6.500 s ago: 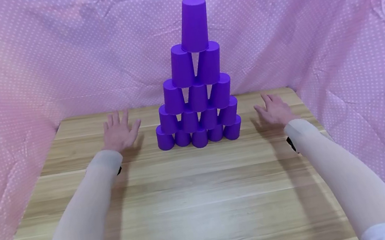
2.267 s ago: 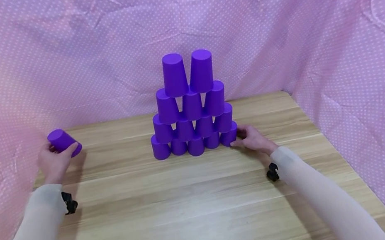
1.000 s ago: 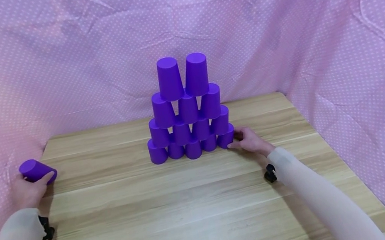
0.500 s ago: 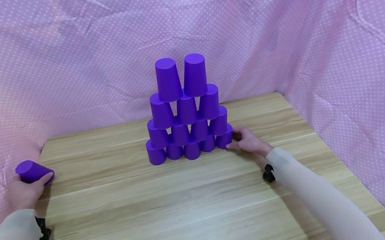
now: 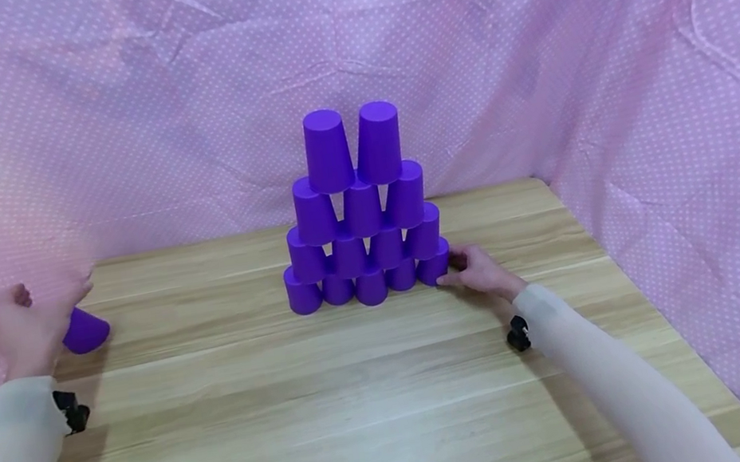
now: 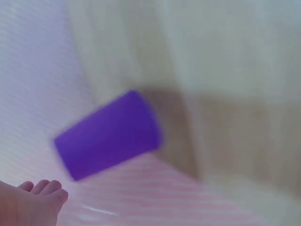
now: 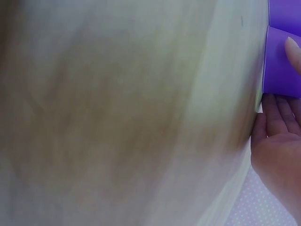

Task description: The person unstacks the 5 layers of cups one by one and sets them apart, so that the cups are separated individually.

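Observation:
At the table's left edge a purple cup point(image 5: 86, 331) stands upside down, rim on the wood. My left hand point(image 5: 29, 329) is beside it with thumb and fingers spread, partly covering the cup in the head view. A gap separates that hand from the cup point(image 6: 110, 136) in the left wrist view. Purple cups point(image 5: 361, 212) form a pyramid of several rows, with two cups on top. My right hand point(image 5: 481, 271) holds the bottom row's rightmost cup point(image 5: 432, 263), thumb in front and fingers behind. Only part of this grip shows in the right wrist view.
The cups stand on a wooden table point(image 5: 369, 409). Pink dotted cloth point(image 5: 194, 129) hangs behind and along both sides, close to the left hand. A black wrist camera point(image 5: 71, 411) sits on the left wrist and another camera point(image 5: 519, 333) on the right.
The pyramid's single top cup has been taken off by the left hand, carried left and set on the table. The left hand has let go and risen slightly. The right hand has stayed.

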Demonstrator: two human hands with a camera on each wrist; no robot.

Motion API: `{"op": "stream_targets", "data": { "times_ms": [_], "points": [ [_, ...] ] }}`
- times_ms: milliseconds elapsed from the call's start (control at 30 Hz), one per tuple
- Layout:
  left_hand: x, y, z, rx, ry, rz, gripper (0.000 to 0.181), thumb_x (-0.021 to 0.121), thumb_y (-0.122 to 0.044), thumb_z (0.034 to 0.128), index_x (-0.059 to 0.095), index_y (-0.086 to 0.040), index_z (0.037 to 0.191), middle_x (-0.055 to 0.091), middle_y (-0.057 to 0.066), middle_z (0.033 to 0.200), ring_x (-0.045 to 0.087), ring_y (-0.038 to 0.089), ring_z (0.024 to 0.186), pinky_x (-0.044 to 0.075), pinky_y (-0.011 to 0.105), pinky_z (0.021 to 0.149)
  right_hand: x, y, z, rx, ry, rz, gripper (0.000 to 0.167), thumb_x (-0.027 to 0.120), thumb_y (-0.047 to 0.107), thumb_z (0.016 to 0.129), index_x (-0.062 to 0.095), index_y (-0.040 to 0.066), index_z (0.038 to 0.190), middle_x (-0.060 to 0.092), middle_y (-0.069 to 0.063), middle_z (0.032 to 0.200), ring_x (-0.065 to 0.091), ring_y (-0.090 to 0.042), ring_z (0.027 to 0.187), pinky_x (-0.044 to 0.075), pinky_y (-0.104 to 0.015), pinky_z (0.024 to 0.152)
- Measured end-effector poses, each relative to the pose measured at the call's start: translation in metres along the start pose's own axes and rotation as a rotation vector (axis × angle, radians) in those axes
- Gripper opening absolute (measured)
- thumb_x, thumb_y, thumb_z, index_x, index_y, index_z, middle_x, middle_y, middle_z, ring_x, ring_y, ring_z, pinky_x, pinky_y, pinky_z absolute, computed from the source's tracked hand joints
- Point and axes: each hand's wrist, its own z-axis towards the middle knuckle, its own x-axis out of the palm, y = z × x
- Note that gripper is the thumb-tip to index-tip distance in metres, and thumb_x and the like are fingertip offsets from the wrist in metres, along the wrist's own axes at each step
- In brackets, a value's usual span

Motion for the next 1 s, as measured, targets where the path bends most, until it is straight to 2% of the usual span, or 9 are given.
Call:
{"op": "stream_targets", "data": {
  "times_ms": [100,167,300,433,533,600,800,900,1000],
  "points": [
    [0.006,-0.026,-0.005,0.042,0.021,-0.010,0.115,0.069,-0.061,0.0753,0.008,-0.001,0.151,0.010,0.020,0.155,0.014,0.038,0.139,0.017,0.048,0.112,-0.001,-0.014,0.005,-0.009,-0.008,-0.007,0.048,0.072,0.000,0.083,0.054,-0.008,0.127,0.058,-0.023,0.122,0.052,-0.037,0.116,0.036,-0.049,0.103],
    [0.015,-0.046,-0.011,0.097,0.028,-0.006,0.113,0.070,-0.061,0.0746,0.011,-0.002,0.151,0.014,0.019,0.155,0.017,0.037,0.139,0.019,0.048,0.112,-0.002,-0.022,0.009,-0.001,-0.018,-0.008,0.048,0.074,0.003,0.083,0.055,-0.005,0.127,0.059,-0.020,0.122,0.053,-0.034,0.116,0.037,-0.045,0.103],
    [0.038,-0.089,-0.031,0.271,0.054,-0.011,0.105,0.076,-0.052,0.0756,0.022,0.000,0.149,0.026,0.021,0.151,0.027,0.038,0.135,0.024,0.047,0.110,-0.002,-0.029,0.012,0.018,-0.031,-0.013,0.050,0.075,0.005,0.082,0.056,-0.002,0.128,0.060,-0.016,0.123,0.054,-0.029,0.116,0.038,-0.040,0.103],
    [0.065,-0.130,-0.055,0.432,0.149,-0.016,0.101,0.080,-0.045,0.0741,0.027,0.000,0.148,0.032,0.022,0.148,0.032,0.038,0.133,0.027,0.047,0.109,0.000,-0.029,0.010,0.038,-0.031,-0.002,0.052,0.075,0.005,0.082,0.055,-0.001,0.129,0.059,-0.016,0.124,0.053,-0.029,0.117,0.038,-0.041,0.103],
    [0.085,-0.158,-0.077,0.523,0.243,-0.039,0.100,0.083,-0.041,0.0728,0.030,-0.001,0.147,0.035,0.020,0.147,0.034,0.034,0.133,0.028,0.043,0.109,0.000,-0.029,0.010,0.042,-0.024,0.013,0.053,0.076,0.007,0.082,0.054,0.000,0.130,0.059,-0.016,0.125,0.052,-0.030,0.118,0.038,-0.042,0.103],
    [0.096,-0.176,-0.089,0.579,0.279,-0.064,0.099,0.084,-0.041,0.0707,0.033,-0.002,0.146,0.039,0.017,0.145,0.037,0.031,0.132,0.030,0.038,0.108,0.000,-0.026,0.009,0.040,-0.016,0.016,0.054,0.075,0.005,0.082,0.053,-0.002,0.130,0.058,-0.018,0.125,0.051,-0.033,0.119,0.037,-0.044,0.103],
    [0.116,-0.226,-0.116,0.699,0.334,-0.181,0.095,0.086,-0.039,0.0685,0.040,-0.005,0.144,0.048,0.010,0.139,0.046,0.022,0.125,0.035,0.027,0.104,0.000,-0.031,0.011,0.051,-0.024,-0.001,0.055,0.076,0.009,0.082,0.053,0.000,0.131,0.058,-0.016,0.126,0.051,-0.031,0.119,0.036,-0.043,0.104],
    [0.124,-0.242,-0.124,0.728,0.355,-0.222,0.094,0.086,-0.040,0.0689,0.041,-0.005,0.143,0.048,0.007,0.139,0.047,0.017,0.124,0.035,0.024,0.103,-0.001,-0.030,0.010,0.062,-0.026,-0.010,0.055,0.076,0.012,0.082,0.053,0.002,0.132,0.058,-0.013,0.127,0.051,-0.028,0.119,0.037,-0.041,0.104],
    [0.133,-0.253,-0.131,0.757,0.365,-0.241,0.093,0.086,-0.040,0.0690,0.041,-0.004,0.143,0.049,0.005,0.138,0.046,0.015,0.123,0.035,0.024,0.103,-0.001,-0.031,0.008,0.059,-0.025,-0.013,0.056,0.076,0.012,0.083,0.053,0.002,0.133,0.057,-0.015,0.128,0.051,-0.029,0.120,0.036,-0.042,0.104]
  ]
}}
